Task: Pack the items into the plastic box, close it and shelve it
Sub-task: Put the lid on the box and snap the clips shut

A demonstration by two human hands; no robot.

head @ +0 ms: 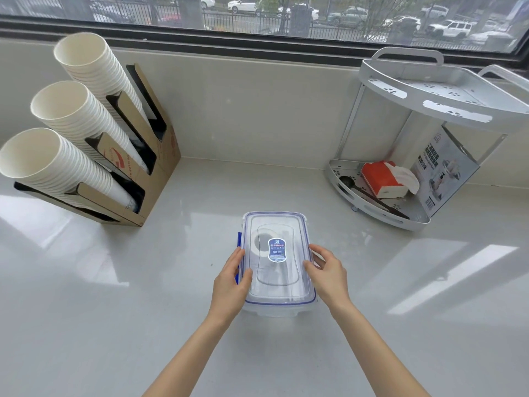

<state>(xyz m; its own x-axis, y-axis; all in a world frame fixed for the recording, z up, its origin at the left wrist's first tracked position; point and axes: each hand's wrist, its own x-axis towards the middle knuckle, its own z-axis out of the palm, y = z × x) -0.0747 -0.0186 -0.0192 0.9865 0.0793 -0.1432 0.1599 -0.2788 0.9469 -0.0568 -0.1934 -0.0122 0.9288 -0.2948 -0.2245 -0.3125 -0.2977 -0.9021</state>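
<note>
Both hands press against the long sides of a clear plastic box [277, 265]: the left hand [232, 285] on its left edge, the right hand [326, 270] on its right edge, fingers curled over the lid [276, 285]. It sits on a pale glossy counter [114, 296], near its middle. The lid is transparent with a thin blue seal line around its rim and a small blue label [277, 249] at the centre. A blue latch [238, 242] sticks out on the left side. Blurred shapes show faintly inside.
</note>
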